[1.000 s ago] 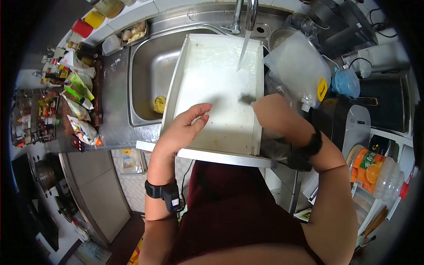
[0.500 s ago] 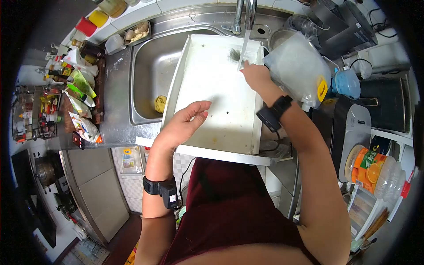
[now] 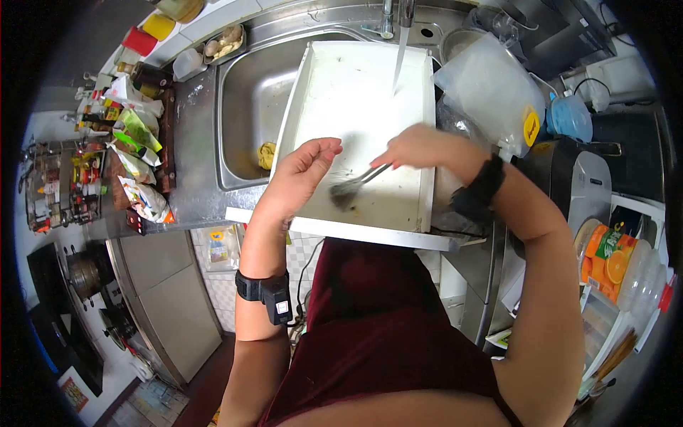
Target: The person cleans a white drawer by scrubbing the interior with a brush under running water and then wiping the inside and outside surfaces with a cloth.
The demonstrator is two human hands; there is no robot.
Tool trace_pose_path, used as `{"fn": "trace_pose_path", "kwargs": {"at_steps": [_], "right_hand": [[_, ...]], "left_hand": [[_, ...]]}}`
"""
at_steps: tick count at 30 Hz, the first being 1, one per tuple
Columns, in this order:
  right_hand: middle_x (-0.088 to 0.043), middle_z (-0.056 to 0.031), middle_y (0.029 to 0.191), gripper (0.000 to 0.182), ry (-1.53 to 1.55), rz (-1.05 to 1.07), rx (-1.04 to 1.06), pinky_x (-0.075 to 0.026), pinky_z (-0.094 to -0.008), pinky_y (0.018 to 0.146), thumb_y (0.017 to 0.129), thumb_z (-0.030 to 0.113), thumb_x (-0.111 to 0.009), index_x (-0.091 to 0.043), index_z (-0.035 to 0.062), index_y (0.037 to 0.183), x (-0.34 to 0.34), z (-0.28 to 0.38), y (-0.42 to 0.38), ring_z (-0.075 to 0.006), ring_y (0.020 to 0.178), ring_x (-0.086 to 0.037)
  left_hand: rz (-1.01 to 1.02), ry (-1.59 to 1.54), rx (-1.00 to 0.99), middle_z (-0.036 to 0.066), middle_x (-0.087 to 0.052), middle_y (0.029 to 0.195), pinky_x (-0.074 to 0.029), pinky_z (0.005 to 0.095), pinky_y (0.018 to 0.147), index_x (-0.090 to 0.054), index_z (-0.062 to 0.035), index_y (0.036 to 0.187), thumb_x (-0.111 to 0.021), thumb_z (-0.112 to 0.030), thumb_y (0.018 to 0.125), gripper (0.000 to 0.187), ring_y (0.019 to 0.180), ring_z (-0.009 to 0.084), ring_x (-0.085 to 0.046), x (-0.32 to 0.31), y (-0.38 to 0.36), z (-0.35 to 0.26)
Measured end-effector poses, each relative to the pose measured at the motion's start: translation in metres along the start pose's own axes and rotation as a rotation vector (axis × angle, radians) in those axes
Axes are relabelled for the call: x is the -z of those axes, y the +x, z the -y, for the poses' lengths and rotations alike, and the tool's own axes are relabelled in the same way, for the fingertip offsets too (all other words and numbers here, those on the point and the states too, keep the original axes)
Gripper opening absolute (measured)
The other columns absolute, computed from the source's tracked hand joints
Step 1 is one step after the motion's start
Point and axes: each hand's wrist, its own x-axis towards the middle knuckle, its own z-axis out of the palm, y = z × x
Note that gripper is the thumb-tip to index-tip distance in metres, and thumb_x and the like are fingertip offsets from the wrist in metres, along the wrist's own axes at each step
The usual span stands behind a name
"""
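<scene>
A white drawer-like tray [image 3: 313,85] lies across the metal sink, with water from the faucet [image 3: 406,13] falling into its far part. My right hand [image 3: 416,148], somewhat blurred, is closed on the thin handle of a grey brush [image 3: 346,189]. The brush head is over the near part of the tray floor, and motion smears its bristles. Over the tray's left side is my left hand [image 3: 302,174], its fingers bent together with nothing visible in them; the fingertips are near the brush but apart from it.
The sink basin [image 3: 245,99] shows at the left, with a yellow cloth-like lump [image 3: 267,155] in it. Packets [image 3: 135,139] and bottles line the left counter. A translucent jug [image 3: 491,89], a blue container [image 3: 571,117] and a large bottle [image 3: 615,270] stand at the right.
My right hand and the brush have moved from the tray's far right corner toward its near part. My left hand has risen slightly and its fingers have drawn together. The view has shifted a little.
</scene>
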Motion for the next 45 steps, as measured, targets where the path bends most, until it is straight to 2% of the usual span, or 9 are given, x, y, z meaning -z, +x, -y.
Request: {"fn": "trace_pose_path", "kwargs": {"at_steps": [1, 7, 15, 19, 20, 23, 32, 38, 45], "right_hand": [[-0.062, -0.0084, 0.083, 0.035, -0.029, -0.008, 0.014, -0.049, -0.0399, 0.069, 0.088, 0.025, -0.054, -0.056, 0.0368, 0.122, 0.003, -0.012, -0.008, -0.0271, 0.082, -0.062], [-0.064, -0.0065, 0.088, 0.037, -0.231, -0.257, -0.571, -0.05, -0.0388, 0.067, 0.088, 0.013, -0.05, -0.058, 0.0318, 0.119, 0.016, -0.039, -0.023, -0.0265, 0.081, -0.064], [-0.064, -0.0047, 0.092, 0.051, 0.008, -0.014, -0.232, -0.05, -0.038, 0.07, 0.084, 0.005, -0.05, -0.052, 0.0347, 0.125, -0.01, 0.01, -0.018, -0.0251, 0.088, -0.063], [-0.064, -0.0068, 0.092, 0.043, -0.218, -0.134, -0.608, -0.051, -0.0383, 0.064, 0.087, 0.011, -0.049, -0.053, 0.03, 0.125, 0.009, -0.002, -0.046, -0.0257, 0.084, -0.065], [-0.065, -0.0089, 0.089, 0.037, -0.285, -0.164, -0.631, -0.051, -0.0394, 0.062, 0.089, 0.015, -0.047, -0.053, 0.0231, 0.124, 0.014, -0.001, -0.046, -0.0272, 0.08, -0.065], [-0.066, -0.009, 0.085, 0.034, -0.324, -0.239, -0.618, -0.051, -0.0398, 0.063, 0.09, 0.019, -0.046, -0.054, 0.0179, 0.123, -0.002, -0.019, -0.024, -0.0278, 0.076, -0.066], [-0.064, -0.0132, 0.086, 0.024, -0.222, -0.263, -0.698, -0.051, -0.0426, 0.064, 0.086, 0.009, -0.045, -0.058, 0.0034, 0.105, 0.016, -0.071, 0.02, -0.0294, 0.079, -0.065], [-0.058, -0.0183, 0.098, 0.02, -0.06, -0.491, -0.668, -0.052, -0.0446, 0.074, 0.083, 0.007, -0.048, -0.057, 0.0031, 0.101, -0.003, -0.106, 0.068, -0.0381, 0.091, -0.061], [-0.058, -0.0168, 0.101, 0.045, 0.359, -0.389, -0.119, -0.047, -0.0399, 0.082, 0.073, -0.01, -0.052, -0.056, 0.006, 0.116, -0.025, -0.062, 0.085, -0.0321, 0.096, -0.057]], "left_hand": [[0.014, 0.003, -0.004, 0.007, -0.061, 0.115, -0.035, 0.025, 0.097, -0.054, -0.001, 0.121, -0.05, -0.017, 0.095, 0.03, 0.111, 0.0129, -0.051, 0.0, 0.0, 0.0], [0.076, 0.013, -0.022, 0.006, -0.061, 0.114, -0.035, 0.0252, 0.097, -0.055, -0.001, 0.12, -0.051, -0.018, 0.095, 0.03, 0.11, 0.0128, -0.051, -0.001, 0.002, 0.003], [0.071, -0.015, -0.067, 0.005, -0.061, 0.112, -0.036, 0.0246, 0.096, -0.054, -0.0009, 0.119, -0.051, -0.017, 0.095, 0.029, 0.108, 0.0117, -0.051, 0.003, 0.0, 0.007], [0.098, 0.022, -0.089, 0.005, -0.061, 0.113, -0.036, 0.0242, 0.096, -0.054, -0.0003, 0.119, -0.05, -0.017, 0.095, 0.029, 0.108, 0.0111, -0.051, 0.0, -0.003, 0.005], [0.1, 0.032, -0.093, 0.005, -0.061, 0.113, -0.036, 0.0241, 0.095, -0.054, -0.0003, 0.119, -0.05, -0.017, 0.095, 0.029, 0.108, 0.0109, -0.051, 0.0, -0.003, 0.004], [0.078, -0.007, -0.069, 0.004, -0.061, 0.113, -0.036, 0.0235, 0.095, -0.055, -0.0007, 0.118, -0.05, -0.016, 0.095, 0.028, 0.107, 0.0102, -0.051, 0.002, -0.002, 0.008], [0.006, 0.089, -0.027, 0.003, -0.059, 0.114, -0.037, 0.0243, 0.095, -0.054, -0.001, 0.119, -0.049, -0.012, 0.095, 0.027, 0.109, 0.0108, -0.051, -0.001, -0.005, 0.002], [-0.038, 0.181, -0.095, 0.004, -0.058, 0.115, -0.036, 0.0246, 0.097, -0.053, -0.0001, 0.12, -0.048, -0.011, 0.095, 0.028, 0.11, 0.0116, -0.051, 0.004, 0.019, -0.032], [-0.219, 0.195, -0.074, 0.006, -0.059, 0.114, -0.037, 0.0255, 0.097, -0.052, 0.0007, 0.121, -0.049, -0.012, 0.094, 0.03, 0.109, 0.0128, -0.051, 0.016, 0.061, -0.036]]}}
